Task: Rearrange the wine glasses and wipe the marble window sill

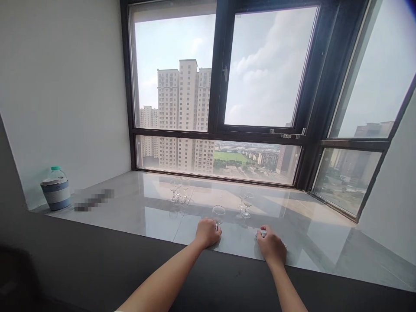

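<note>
Trouble brews near the worktop [130,208] edge: left hand [208,233] grips the wine glass [218,215] stem, right hand [271,247] clutches a white cloth [262,233], and one nudge could topple it.

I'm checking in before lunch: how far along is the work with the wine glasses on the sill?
Nothing shows as finished. In hand: the left hand grips the stem of the nearest wine glass, and the right hand covers a small white thing. Untouched: the glass cluster behind and the glass pair.
</note>
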`<state>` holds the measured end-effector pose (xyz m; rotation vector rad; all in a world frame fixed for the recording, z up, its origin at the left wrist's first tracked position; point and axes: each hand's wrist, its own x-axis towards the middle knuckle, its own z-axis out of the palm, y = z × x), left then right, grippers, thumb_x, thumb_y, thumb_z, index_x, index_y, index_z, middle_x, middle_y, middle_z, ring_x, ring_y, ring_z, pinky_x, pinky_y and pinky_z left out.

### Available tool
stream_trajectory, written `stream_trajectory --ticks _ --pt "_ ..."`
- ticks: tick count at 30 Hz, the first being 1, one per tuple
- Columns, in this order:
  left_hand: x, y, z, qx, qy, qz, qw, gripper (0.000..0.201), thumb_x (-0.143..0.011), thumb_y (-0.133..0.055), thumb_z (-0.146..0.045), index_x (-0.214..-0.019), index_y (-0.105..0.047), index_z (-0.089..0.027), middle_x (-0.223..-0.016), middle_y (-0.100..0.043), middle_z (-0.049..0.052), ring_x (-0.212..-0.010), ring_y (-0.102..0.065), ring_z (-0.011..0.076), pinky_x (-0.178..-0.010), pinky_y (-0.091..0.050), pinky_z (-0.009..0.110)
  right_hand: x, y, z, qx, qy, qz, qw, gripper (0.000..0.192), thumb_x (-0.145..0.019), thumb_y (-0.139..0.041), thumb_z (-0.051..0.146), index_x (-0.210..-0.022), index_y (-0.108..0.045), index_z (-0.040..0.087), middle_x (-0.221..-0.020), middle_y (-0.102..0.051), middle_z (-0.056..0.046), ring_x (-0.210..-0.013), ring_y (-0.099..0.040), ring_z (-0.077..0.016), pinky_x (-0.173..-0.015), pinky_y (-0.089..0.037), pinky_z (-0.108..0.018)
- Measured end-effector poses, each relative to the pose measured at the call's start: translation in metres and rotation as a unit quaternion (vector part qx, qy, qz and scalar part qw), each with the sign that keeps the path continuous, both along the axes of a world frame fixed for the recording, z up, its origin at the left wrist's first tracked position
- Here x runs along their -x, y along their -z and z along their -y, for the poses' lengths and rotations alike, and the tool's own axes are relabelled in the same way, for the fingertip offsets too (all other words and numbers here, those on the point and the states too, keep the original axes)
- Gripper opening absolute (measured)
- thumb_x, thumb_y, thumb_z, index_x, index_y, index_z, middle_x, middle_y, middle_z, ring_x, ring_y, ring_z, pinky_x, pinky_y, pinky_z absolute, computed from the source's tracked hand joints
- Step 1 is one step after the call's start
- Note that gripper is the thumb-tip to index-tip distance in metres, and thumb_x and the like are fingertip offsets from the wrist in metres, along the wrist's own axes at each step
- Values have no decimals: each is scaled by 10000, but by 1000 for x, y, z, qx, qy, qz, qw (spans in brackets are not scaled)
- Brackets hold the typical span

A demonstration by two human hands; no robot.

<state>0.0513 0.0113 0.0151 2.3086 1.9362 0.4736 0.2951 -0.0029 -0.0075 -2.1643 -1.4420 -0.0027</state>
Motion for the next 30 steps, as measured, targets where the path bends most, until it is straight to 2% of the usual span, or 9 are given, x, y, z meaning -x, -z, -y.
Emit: stream_trajectory --ticks 6,17,30 --pt "2 2 -2 -20 13 0 1000 417 -877 -456 -415 -1146 -688 -195 -1017 -716 119 -1024 -610 269 -882 -434 350 -2 2 0 -1 -7 0 1000 297 -910 -412 363 -1087 -613 234 -978 -684 -99 -910 -647 -258 -698 -426 -306" --pt "2 11 -8 -38 15 -1 999 411 -862 -471 -421 -1121 -697 -196 -996 -714 118 -993 -612 268 -853 -435 347 -1 2 0 -5 -2 3 1000 302 -905 -419 373 -1091 -615 238 -972 -686 -98 -900 -648 -266 -705 -425 -320" --pt "1 5 -4 -31 8 -16 999 408 -871 -460 -415 -1144 -687 -215 -984 -715 107 -991 -617 257 -848 -441 337 -2 6 -3 -15 -2 5 1000 325 -899 -411 381 -1097 -627 242 -949 -679 -99 -877 -648 -255 -701 -436 -314"
